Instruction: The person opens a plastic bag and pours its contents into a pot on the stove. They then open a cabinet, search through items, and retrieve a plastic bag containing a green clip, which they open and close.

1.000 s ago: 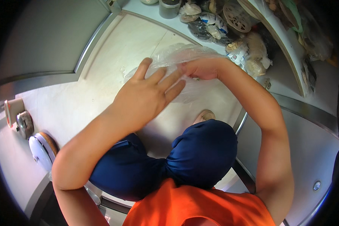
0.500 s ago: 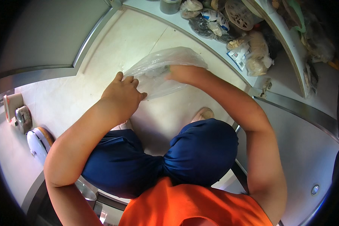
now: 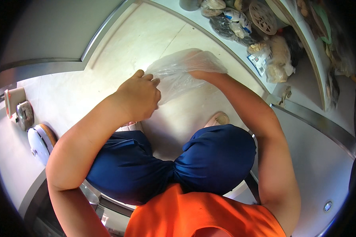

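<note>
A clear, crinkled plastic bag is stretched between my hands above the pale floor, in front of my knees. My left hand is closed, its curled fingers pinching the bag's left edge. On the other side, my right hand reaches into the bag. Plastic covers its fingers, so I cannot make out whether they grip anything.
Right of me, an open cabinet holds bagged goods and a white perforated basket. Its door stands open beside my right arm. A pot lid and a metal container are at the left.
My left fingers have curled tighter on the bag's edge. The bag looks flatter and its opening narrower, and my right hand is more covered by plastic. The whole view has shifted slightly.
</note>
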Tool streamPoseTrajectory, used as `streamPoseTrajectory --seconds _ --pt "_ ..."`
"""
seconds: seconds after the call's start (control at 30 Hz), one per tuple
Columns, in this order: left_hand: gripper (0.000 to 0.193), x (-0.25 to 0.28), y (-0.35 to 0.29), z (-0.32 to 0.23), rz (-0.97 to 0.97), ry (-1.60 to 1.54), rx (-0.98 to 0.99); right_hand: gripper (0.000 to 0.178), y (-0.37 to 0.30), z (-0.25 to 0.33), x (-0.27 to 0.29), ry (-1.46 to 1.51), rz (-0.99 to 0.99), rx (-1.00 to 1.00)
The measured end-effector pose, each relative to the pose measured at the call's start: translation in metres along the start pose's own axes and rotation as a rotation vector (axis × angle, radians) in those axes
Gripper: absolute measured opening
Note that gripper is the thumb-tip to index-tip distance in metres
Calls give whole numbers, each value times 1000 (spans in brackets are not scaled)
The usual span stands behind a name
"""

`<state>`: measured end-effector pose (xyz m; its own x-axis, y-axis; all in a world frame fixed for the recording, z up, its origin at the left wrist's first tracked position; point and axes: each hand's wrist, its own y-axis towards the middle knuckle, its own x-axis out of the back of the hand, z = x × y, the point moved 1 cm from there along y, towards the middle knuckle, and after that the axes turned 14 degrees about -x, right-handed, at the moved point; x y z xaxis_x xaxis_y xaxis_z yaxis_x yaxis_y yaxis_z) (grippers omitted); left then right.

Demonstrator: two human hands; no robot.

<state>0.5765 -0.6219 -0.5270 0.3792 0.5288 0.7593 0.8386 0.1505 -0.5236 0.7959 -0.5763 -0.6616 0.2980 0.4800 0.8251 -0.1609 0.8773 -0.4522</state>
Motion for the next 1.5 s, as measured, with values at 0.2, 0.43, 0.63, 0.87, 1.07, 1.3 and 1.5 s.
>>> streamPoseTrajectory --seconds 0.2,0.43,0.63,0.87,1.07,1.3,1.5 --pt "27 4 6 2 -150 -153 -82 27 7 -23 -31 -212 -9 -35" --pt "28 9 10 8 -352 -431 121 20 -16 10 -44 -341 -186 48" --pt "42 23 7 22 -904 -418 110 10 -75 70 48 -392 -386 581" --pt "56 12 -5 28 -736 -375 108 9 -101 53 141 223 -477 647" --pt "44 -32 26 42 -550 -467 110 17 -80 41 143 628 -163 262" --pt "50 -92 20 95 -921 -892 305 17 -83 48 9 572 -107 665" --pt "19 -122 35 83 -697 -706 152 40 -60 58 -26 -225 12 256"
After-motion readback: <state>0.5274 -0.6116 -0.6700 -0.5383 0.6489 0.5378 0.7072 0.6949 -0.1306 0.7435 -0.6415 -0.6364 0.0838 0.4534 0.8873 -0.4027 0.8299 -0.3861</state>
